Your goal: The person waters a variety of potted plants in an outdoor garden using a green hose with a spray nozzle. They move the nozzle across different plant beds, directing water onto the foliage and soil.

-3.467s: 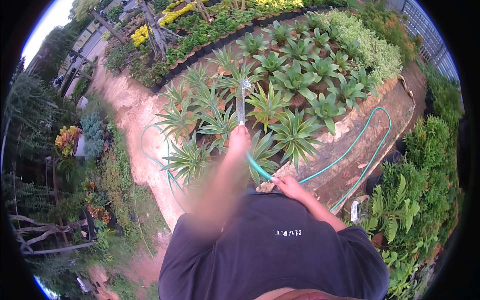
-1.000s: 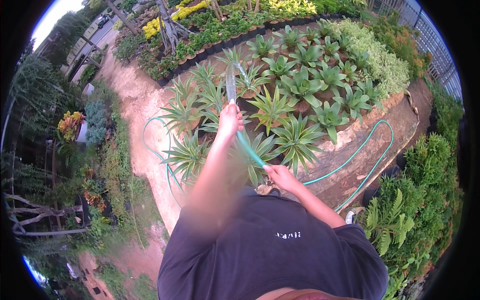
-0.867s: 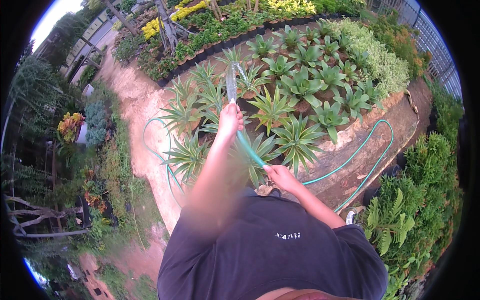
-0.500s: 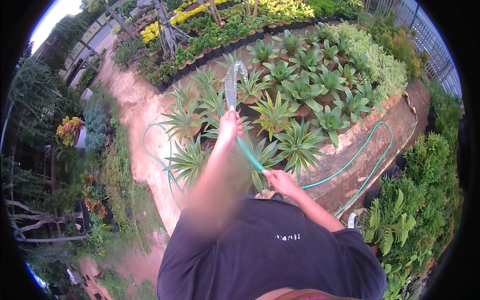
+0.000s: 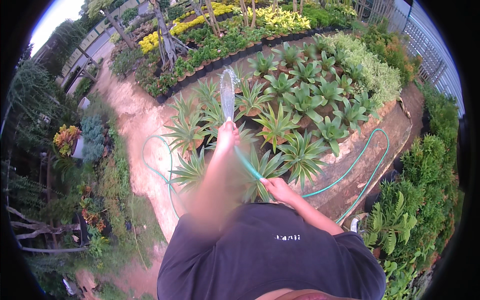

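A green garden hose [image 5: 248, 165] runs between my two hands. My left hand [image 5: 228, 135] is closed round its far end, and water [image 5: 227, 95] spurts from there up and forward in a narrow arc. My right hand [image 5: 277, 188] grips the hose lower down, nearer my body. Beneath and around my hands stand spiky plants with yellow-edged leaves [image 5: 276, 125], several of them in pots. Beyond them to the right grow broad-leaved green rosette plants [image 5: 303, 99]. My left forearm partly hides the nearest spiky plants.
Loops of the hose lie on the ground at right [image 5: 360, 160] and left [image 5: 159, 172]. Dense shrubs [image 5: 422, 175] and a fern [image 5: 392, 225] line the right side. Black-potted seedlings [image 5: 200, 70] form a row at the back. A pale dirt path [image 5: 137, 125] runs on the left.
My hands have shifted slightly down and left in view, still on the hose. The water arc has moved left and looks narrower. The plants appear slightly lower.
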Available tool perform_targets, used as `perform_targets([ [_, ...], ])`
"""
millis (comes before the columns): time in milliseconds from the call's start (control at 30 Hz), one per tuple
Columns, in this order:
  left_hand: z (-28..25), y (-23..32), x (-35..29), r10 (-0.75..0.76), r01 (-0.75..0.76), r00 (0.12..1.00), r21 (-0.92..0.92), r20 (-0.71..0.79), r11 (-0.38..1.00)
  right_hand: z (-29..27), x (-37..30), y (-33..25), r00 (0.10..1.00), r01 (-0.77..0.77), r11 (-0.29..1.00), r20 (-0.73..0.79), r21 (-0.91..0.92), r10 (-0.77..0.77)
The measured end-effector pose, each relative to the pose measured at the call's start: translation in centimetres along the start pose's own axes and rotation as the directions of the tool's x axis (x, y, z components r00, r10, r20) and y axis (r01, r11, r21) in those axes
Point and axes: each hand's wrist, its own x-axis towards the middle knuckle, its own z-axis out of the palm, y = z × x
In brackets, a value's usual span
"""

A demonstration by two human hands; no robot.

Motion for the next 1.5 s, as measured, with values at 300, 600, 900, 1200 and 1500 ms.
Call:
perform_targets([
  [300, -2.7, 0.9, 0.9, -0.015, 0.015, 0.999, 0.008, 0.028, 1.0, 1.6, 0.9, -2.7, 1.0, -0.019, 1.0, -0.004, -0.017, 0.019],
  [600, -4.4, 1.2, 1.6, -0.032, 0.032, 0.999, 0.004, 0.032, 0.999, 3.0, 2.2, -2.7, 0.999, -0.036, 0.999, 0.013, 0.003, 0.036],
  [900, -5.1, 0.9, 1.7, -0.051, 0.052, 0.997, -0.013, 0.053, 0.999, 3.6, 2.7, -2.5, 1.0, -0.027, 1.0, 0.007, -0.008, 0.027],
  [1200, -5.9, 0.1, 2.2, -0.067, 0.068, 0.996, -0.027, 0.051, 0.997, 3.8, 2.6, -3.4, 1.0, -0.023, 1.0, 0.008, 0.001, 0.023],
  [1500, -6.9, -0.6, 2.5, -0.074, 0.076, 0.996, -0.034, 0.052, 0.997, 4.2, 3.2, -2.5, 0.997, -0.061, 0.997, 0.05, -0.05, 0.063],
])
